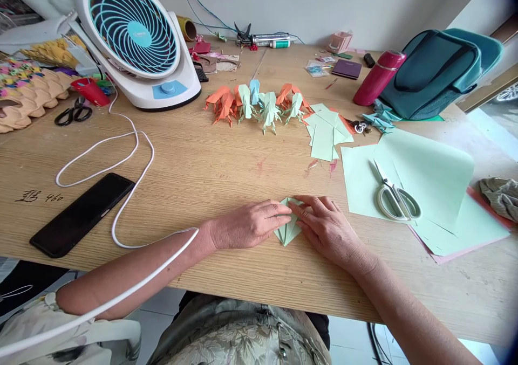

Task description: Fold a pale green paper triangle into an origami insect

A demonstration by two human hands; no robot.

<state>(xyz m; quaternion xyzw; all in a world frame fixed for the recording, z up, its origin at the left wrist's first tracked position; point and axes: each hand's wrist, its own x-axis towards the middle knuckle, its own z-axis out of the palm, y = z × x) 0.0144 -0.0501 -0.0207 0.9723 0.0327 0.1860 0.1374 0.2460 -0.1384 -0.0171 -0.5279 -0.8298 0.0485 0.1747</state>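
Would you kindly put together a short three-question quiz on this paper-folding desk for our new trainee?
1. True or false: both hands rest on the folded green paper.
2. What lies on the light green sheets at the right? A) a phone B) white-handled scissors C) a fan
3. Which thing lies nearest the left hand's forearm: the black phone or the red bottle?

Key
1. True: the left hand and the right hand press it flat on the wooden table.
2. B: the white-handled scissors.
3. The black phone.
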